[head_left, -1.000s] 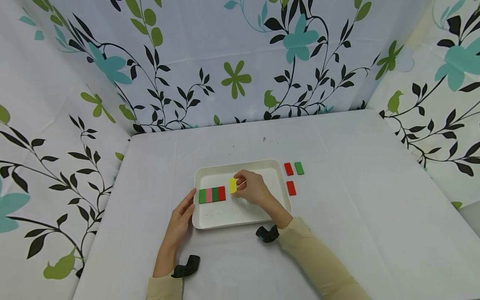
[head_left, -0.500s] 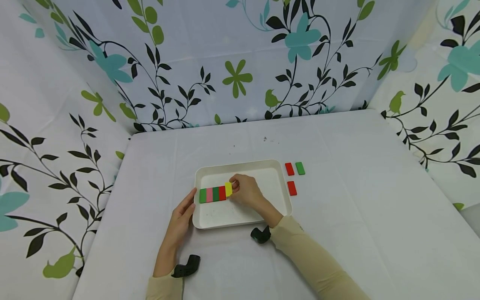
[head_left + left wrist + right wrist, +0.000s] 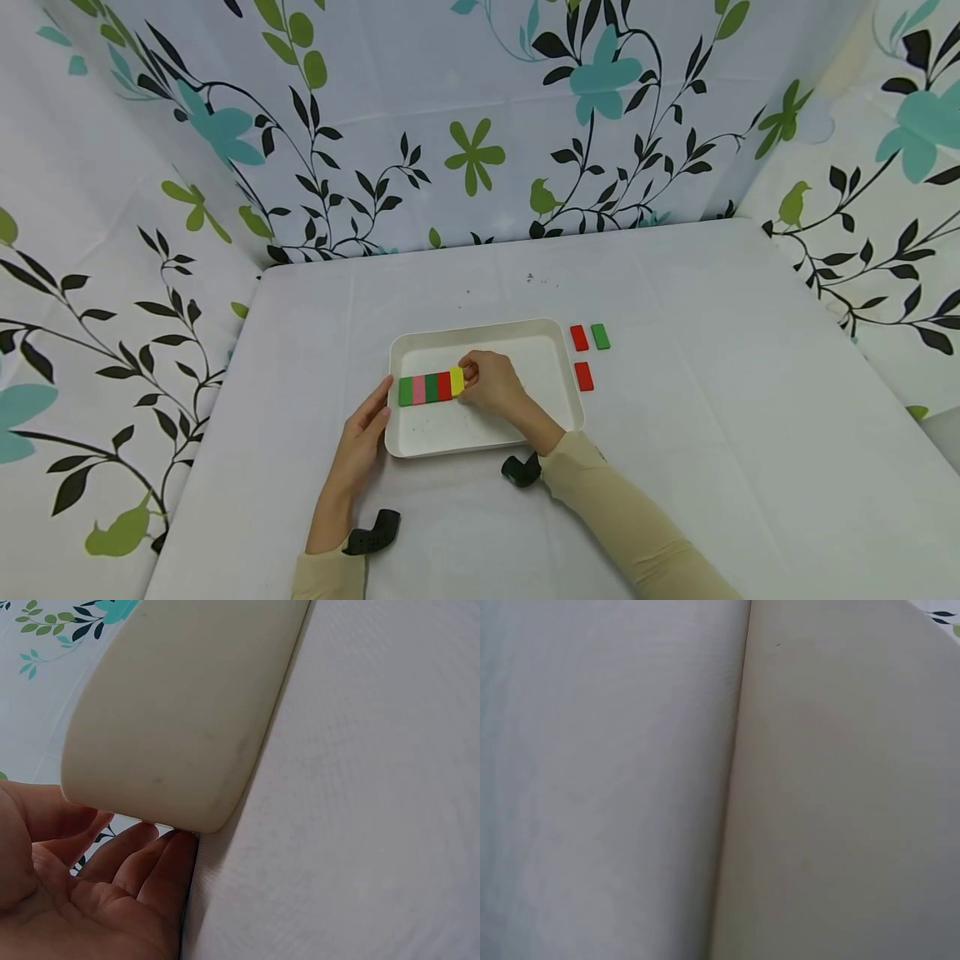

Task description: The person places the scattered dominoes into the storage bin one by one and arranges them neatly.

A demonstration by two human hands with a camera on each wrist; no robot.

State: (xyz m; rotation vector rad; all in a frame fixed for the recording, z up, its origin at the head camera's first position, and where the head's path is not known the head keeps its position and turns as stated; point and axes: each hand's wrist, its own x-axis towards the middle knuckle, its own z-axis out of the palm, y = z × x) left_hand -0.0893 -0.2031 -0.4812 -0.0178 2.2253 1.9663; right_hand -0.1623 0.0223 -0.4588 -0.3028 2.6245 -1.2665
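Observation:
My right hand (image 3: 491,385) pinches a yellow tile (image 3: 457,382) by its right side, inside a white tray (image 3: 427,433). The yellow tile stands right at the end of a row: a green tile (image 3: 405,392), a pink tile (image 3: 418,390), a dark green tile (image 3: 431,388) and a red tile (image 3: 444,386), side by side. At the tray's left end my left hand (image 3: 360,437) rests its fingers against the outer edge. In the left wrist view those fingertips (image 3: 176,851) touch the end wall. The right wrist view shows only the tray's outer wall (image 3: 840,787) and the cloth.
Right of the tray lie a red tile (image 3: 579,337), a light green tile (image 3: 600,336) and another red tile (image 3: 583,376) on the white tablecloth (image 3: 712,400). A patterned curtain (image 3: 420,108) encloses the table at the back and sides. Each wrist bears a black camera (image 3: 372,533).
My right hand has moved left with the yellow tile, bringing it up to the red tile's right side and then slightly toward me into line. My left hand has kept its place.

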